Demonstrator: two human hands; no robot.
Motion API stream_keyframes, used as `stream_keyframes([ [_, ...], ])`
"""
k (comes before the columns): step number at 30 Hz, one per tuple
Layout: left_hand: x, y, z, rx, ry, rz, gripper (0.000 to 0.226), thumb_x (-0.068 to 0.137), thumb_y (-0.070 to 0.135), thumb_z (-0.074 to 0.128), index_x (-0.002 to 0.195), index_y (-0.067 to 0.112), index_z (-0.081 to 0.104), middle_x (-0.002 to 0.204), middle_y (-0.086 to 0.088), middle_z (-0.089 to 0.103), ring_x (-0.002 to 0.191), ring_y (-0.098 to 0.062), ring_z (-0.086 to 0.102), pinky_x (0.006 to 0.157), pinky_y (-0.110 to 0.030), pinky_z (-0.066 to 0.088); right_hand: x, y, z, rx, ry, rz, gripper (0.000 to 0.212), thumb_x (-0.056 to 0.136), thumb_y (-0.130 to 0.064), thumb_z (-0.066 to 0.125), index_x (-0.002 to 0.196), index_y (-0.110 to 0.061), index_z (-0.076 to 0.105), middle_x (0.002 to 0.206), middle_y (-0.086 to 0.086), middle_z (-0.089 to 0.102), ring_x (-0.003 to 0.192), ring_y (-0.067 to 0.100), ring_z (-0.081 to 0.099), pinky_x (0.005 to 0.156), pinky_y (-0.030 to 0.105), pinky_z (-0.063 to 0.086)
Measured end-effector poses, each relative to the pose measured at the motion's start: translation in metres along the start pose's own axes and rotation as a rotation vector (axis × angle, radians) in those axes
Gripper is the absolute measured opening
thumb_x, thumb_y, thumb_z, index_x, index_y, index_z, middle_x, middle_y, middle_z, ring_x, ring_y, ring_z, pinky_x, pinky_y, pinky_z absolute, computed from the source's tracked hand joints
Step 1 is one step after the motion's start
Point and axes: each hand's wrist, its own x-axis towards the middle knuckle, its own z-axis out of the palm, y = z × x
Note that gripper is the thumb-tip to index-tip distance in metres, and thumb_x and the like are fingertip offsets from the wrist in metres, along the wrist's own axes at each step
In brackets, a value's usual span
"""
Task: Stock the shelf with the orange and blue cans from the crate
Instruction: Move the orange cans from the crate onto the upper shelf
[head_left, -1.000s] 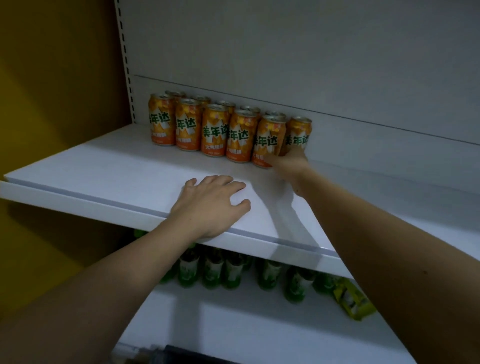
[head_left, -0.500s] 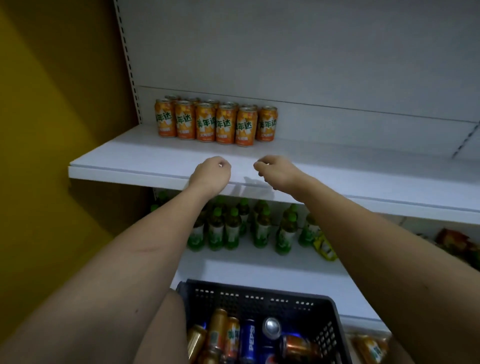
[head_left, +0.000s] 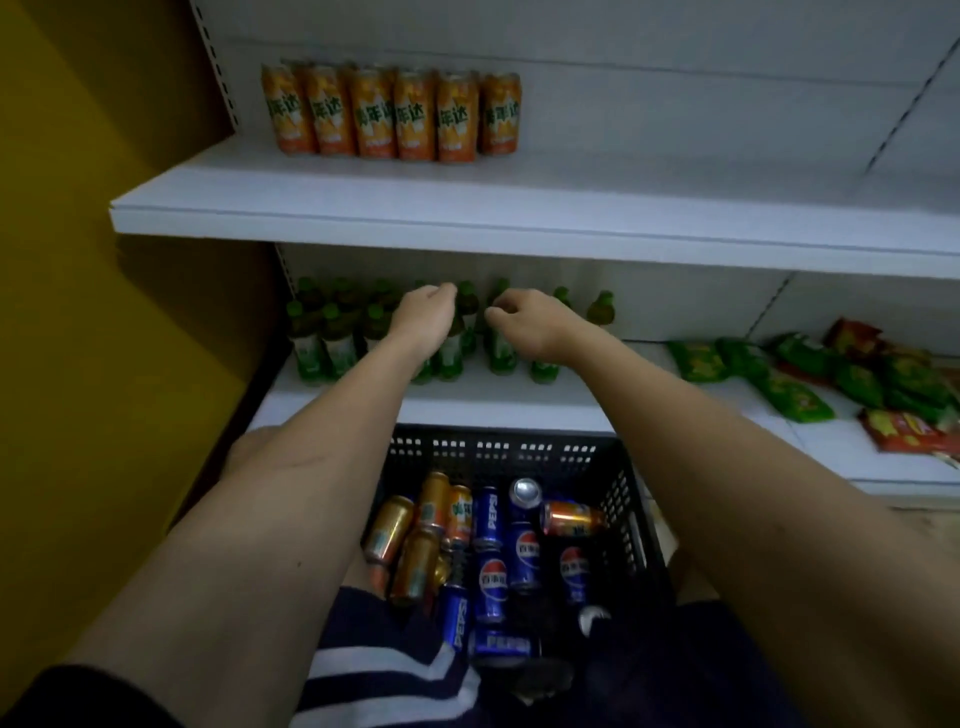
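Several orange cans (head_left: 390, 115) stand in a tight row at the back left of the white upper shelf (head_left: 519, 228). Below me a black plastic crate (head_left: 618, 499) holds several orange cans (head_left: 415, 535) and blue cans (head_left: 491, 587), most lying on their sides. My left hand (head_left: 423, 314) and my right hand (head_left: 524, 319) hang in the air side by side in front of the lower shelf, below the upper shelf's edge and above the crate. Both have loosely curled fingers and hold nothing.
Green bottles (head_left: 322, 332) fill the left of the lower shelf (head_left: 519, 405) behind my hands. Green and red snack packets (head_left: 852, 384) lie on its right. A yellow wall (head_left: 78, 260) closes off the left side. My knees and dark shorts flank the crate.
Both hands have come off the upper shelf and dropped to the level of the lower shelf. My view has tilted down, so the crate now shows in full.
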Motion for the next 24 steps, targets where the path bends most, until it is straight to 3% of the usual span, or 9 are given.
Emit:
stream_keyframes([
  [4,-0.011,-0.031,0.029,-0.011,-0.047,-0.063,0.023,0.1,0.033,0.036,0.096,0.016,0.051,0.097,-0.008,0.055,0.084,-0.021,0.049,0.077,-0.035,0.035,-0.012,0.03,0.032,0.024,-0.046,0.045,0.046,0.102,-0.038,0.043,0.137,-0.01,0.053,0.135,0.012,0.058,0.119,0.029,0.055,0.094,0.034,0.043],
  [8,-0.017,-0.07,0.063,-0.021,-0.094,-0.16,0.026,0.098,0.034,0.037,0.103,0.017,0.056,0.113,-0.011,0.062,0.103,-0.027,0.055,0.091,-0.039,0.042,-0.018,0.064,0.063,0.069,-0.084,0.138,0.043,0.1,-0.038,0.046,0.133,-0.011,0.055,0.129,0.012,0.06,0.111,0.029,0.056,0.086,0.033,0.042],
  [11,-0.023,-0.101,0.09,-0.006,-0.155,-0.251,0.033,0.099,0.035,0.037,0.114,0.015,0.059,0.119,-0.01,0.062,0.107,-0.025,0.054,0.087,-0.036,0.04,-0.022,0.094,0.085,0.114,-0.117,0.231,0.045,0.1,-0.038,0.047,0.135,-0.01,0.053,0.131,0.013,0.059,0.113,0.029,0.056,0.085,0.032,0.04],
  [15,-0.027,-0.135,0.13,0.019,-0.252,-0.342,0.031,0.1,0.032,0.038,0.105,0.012,0.061,0.113,-0.012,0.064,0.101,-0.026,0.058,0.082,-0.035,0.042,-0.026,0.136,0.12,0.188,-0.165,0.347,0.041,0.098,-0.032,0.051,0.128,-0.005,0.057,0.126,0.017,0.061,0.111,0.03,0.058,0.092,0.037,0.047],
  [19,-0.026,-0.168,0.17,0.02,-0.323,-0.444,0.027,0.098,0.033,0.041,0.093,0.017,0.063,0.108,-0.012,0.067,0.1,-0.03,0.062,0.092,-0.042,0.05,-0.031,0.18,0.16,0.348,-0.193,0.511,0.025,0.096,-0.025,0.053,0.114,-0.009,0.059,0.106,0.011,0.064,0.09,0.023,0.061,0.078,0.033,0.047],
  [22,-0.02,-0.19,0.196,0.146,-0.382,-0.402,0.027,0.098,0.031,0.042,0.091,0.014,0.061,0.101,-0.01,0.063,0.084,-0.021,0.054,0.072,-0.032,0.04,-0.034,0.213,0.192,0.535,-0.146,0.712,0.021,0.096,-0.021,0.052,0.106,-0.005,0.062,0.096,0.012,0.062,0.081,0.023,0.058,0.068,0.029,0.047],
  [24,-0.014,-0.204,0.212,0.231,-0.435,-0.377,0.028,0.099,0.031,0.041,0.095,0.012,0.062,0.093,-0.009,0.061,0.075,-0.018,0.05,0.061,-0.031,0.033,-0.03,0.232,0.213,0.693,-0.112,0.871,0.017,0.096,-0.021,0.051,0.095,-0.009,0.062,0.097,0.012,0.062,0.084,0.024,0.058,0.072,0.034,0.051],
])
